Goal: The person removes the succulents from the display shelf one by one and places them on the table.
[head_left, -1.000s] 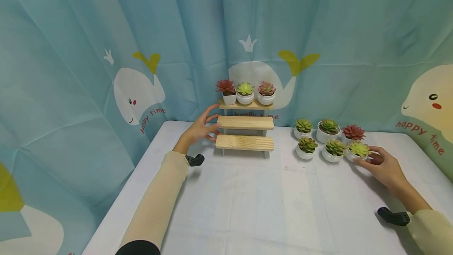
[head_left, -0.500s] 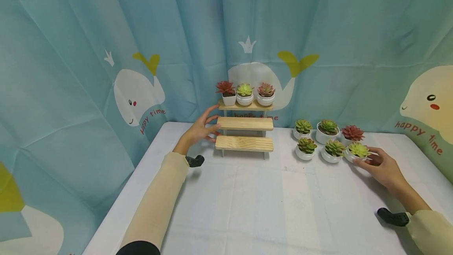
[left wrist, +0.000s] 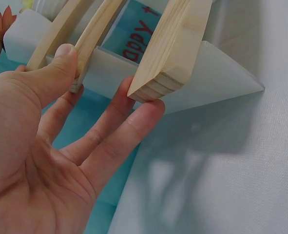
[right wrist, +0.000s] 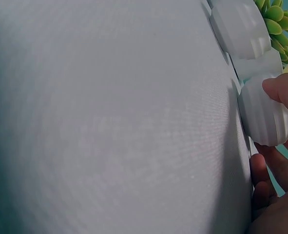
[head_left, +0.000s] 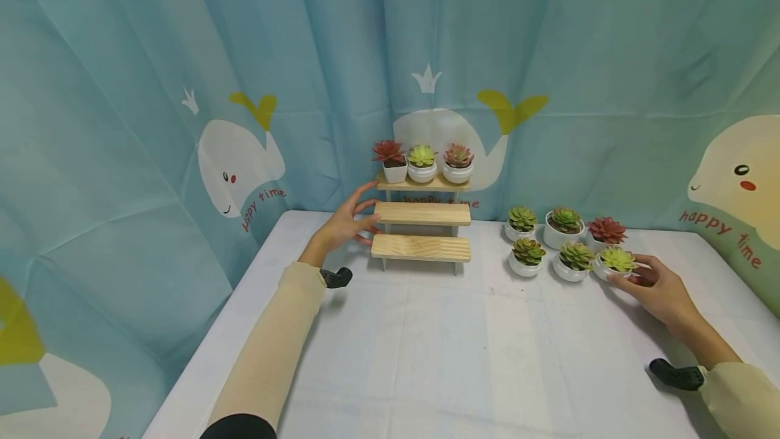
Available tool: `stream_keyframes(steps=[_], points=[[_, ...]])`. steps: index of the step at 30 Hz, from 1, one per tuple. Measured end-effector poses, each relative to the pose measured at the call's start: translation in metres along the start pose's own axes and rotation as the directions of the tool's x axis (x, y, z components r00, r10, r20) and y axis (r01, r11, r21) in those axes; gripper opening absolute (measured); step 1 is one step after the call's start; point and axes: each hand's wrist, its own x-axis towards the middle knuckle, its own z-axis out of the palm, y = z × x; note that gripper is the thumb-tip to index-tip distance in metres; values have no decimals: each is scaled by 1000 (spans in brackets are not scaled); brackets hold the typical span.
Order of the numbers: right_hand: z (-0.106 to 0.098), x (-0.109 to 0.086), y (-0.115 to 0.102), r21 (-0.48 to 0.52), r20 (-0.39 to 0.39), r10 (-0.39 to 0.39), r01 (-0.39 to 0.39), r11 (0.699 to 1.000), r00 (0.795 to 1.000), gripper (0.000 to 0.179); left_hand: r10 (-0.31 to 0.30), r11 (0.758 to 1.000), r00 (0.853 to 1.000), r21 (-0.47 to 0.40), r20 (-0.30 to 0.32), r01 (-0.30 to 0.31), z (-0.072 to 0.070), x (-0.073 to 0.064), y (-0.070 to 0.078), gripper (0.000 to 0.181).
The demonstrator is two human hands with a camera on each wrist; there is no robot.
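A three-tier wooden plant stand [head_left: 422, 247] stands at the back middle of the table. On its top shelf sit a red succulent [head_left: 388, 151] in a square white pot, a light green one [head_left: 422, 156] and a pink-red one [head_left: 458, 156]. At the stand's left end, my left hand [head_left: 344, 223] has its thumb and a finger about the middle shelf's end [left wrist: 83, 73], while two other fingertips touch the lowest shelf's end [left wrist: 158, 85]. My right hand [head_left: 664, 293] grips the white pot [right wrist: 263, 112] of a yellow-green succulent [head_left: 618, 259], thumb in front and fingers behind.
Beside the gripped pot stand several other succulents: a red one [head_left: 607, 229], a green one [head_left: 576, 255], a wider pot [head_left: 563, 238], and two [head_left: 523, 218] at the left of the group. A blue curtain [head_left: 341, 53] hangs behind the white-covered table [head_left: 439, 358].
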Motion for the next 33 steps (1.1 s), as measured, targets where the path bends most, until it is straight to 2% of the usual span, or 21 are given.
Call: stream_keyframes(steps=[5,11,15,23,33], points=[[0,0,0,-10,-8,-2,2,1000,1000,92,1,1000,1000,-1,-2,-1,0,0,-1,77],[-4,3,-1,-31,21,-17,17,999,1000,95,-6,1000,1000,-8,-3,6,1,-1,0,78],[-10,5,-3,-68,49,-56,60,996,997,94,-4,1000,1000,-8,-7,4,1,-1,1,78],[-26,7,-11,-81,144,-130,143,986,981,98,-19,1000,1000,5,-13,19,2,-1,1,78],[-44,2,-28,-98,180,-192,212,972,965,94,-12,1000,1000,6,-7,12,1,-1,1,78]])
